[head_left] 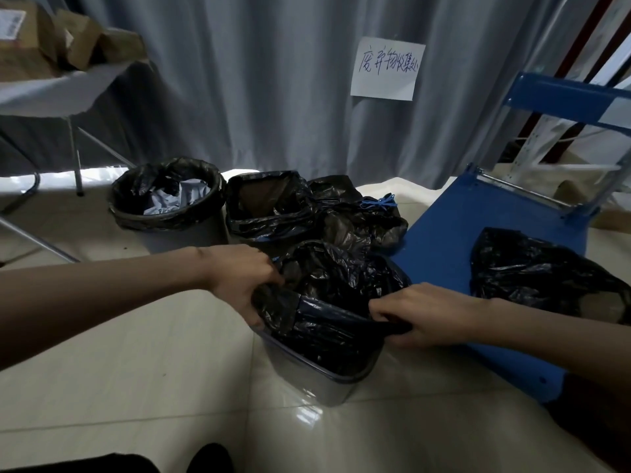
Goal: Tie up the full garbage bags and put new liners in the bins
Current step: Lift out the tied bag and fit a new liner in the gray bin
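Shiny pale tile floor (143, 387) all around. Grey curtain (259, 80) across the back, from 10 to 2 o'clock. White paper sign (387, 68) stuck on the curtain at 1 o'clock, with hand-drawn Chinese marks in dark pen, too scrawly to read for sure. Table (51, 93) up at 10 o'clock, piled with brown boxes (51, 39); white label on one box, too blurry to read. Blue flat cart (478, 240) at 3 o'clock, with a crumpled black bag (532, 271) lying on it.

Grey square bin (317, 377) right in the middle, standing upright, mouth up, a bit tilted in the wide view. Black liner (327, 302) in it, bunched up, top edge running from 9 to 3 o'clock between the hands. Left hand (239, 278) at 9 o'clock, fingers curled tight round the liner's edge at the bin's rim. Right hand (426, 314) at 3 o'clock, pinching the liner's edge too.

Round bin (167, 213) with a black liner at 11 o'clock. Square bin (266, 206) with a black liner at 12 o'clock, just beside it. Tied black bag (358, 216) with a blue string at 1 o'clock, behind the middle bin.
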### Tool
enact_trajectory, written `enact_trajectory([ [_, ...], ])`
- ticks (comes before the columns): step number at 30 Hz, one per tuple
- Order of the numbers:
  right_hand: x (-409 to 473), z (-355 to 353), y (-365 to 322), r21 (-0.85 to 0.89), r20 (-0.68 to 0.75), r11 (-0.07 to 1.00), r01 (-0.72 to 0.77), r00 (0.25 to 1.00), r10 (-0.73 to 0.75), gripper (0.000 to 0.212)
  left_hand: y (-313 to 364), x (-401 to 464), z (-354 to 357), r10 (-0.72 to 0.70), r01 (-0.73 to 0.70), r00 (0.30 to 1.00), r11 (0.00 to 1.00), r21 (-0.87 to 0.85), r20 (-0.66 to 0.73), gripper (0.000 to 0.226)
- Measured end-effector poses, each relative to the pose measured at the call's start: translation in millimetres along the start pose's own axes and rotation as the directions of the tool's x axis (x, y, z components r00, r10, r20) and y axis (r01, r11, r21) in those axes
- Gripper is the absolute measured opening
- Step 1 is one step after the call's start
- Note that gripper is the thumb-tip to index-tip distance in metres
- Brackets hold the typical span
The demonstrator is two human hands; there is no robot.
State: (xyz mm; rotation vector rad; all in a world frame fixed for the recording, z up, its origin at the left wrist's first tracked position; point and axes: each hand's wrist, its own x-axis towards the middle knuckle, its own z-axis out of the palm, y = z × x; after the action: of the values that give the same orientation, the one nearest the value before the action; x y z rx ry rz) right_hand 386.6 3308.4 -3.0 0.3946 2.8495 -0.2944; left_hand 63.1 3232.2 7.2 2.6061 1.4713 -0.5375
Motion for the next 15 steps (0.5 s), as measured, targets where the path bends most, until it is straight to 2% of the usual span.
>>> enact_trajectory([
  [3, -0.2, 2.7, 0.0, -0.043, 0.036, 0.999, -0.008, 0.999, 0.01, 0.022, 6.6, -5.1, 4.9, 0.021, -0.023, 0.999, 0.997, 0.068, 0.038, 0.065],
  [8, 4.7, 10.7, 3.2, -0.137, 0.068, 0.991, -0.006, 0.998, 0.015, 0.025, 10.0, 0.3, 14.0, 0.026, -0.037, 0.997, 0.989, 0.141, 0.079, 0.055],
  [12, 6.6, 10.5, 7.4, -0.081, 0.056, 0.993, -0.08, 0.995, 0.085, 0.021, 3.5, 2.9, 15.8, -0.031, 0.028, 0.999, 0.977, 0.21, 0.008, 0.047],
  [15, 8.7, 10.0, 8.1, -0.078, 0.032, 0.988, -0.135, 0.99, 0.138, 0.025, -4.2, 1.9, 20.0, -0.088, 0.1, 0.993, 0.983, 0.151, -0.084, 0.049],
])
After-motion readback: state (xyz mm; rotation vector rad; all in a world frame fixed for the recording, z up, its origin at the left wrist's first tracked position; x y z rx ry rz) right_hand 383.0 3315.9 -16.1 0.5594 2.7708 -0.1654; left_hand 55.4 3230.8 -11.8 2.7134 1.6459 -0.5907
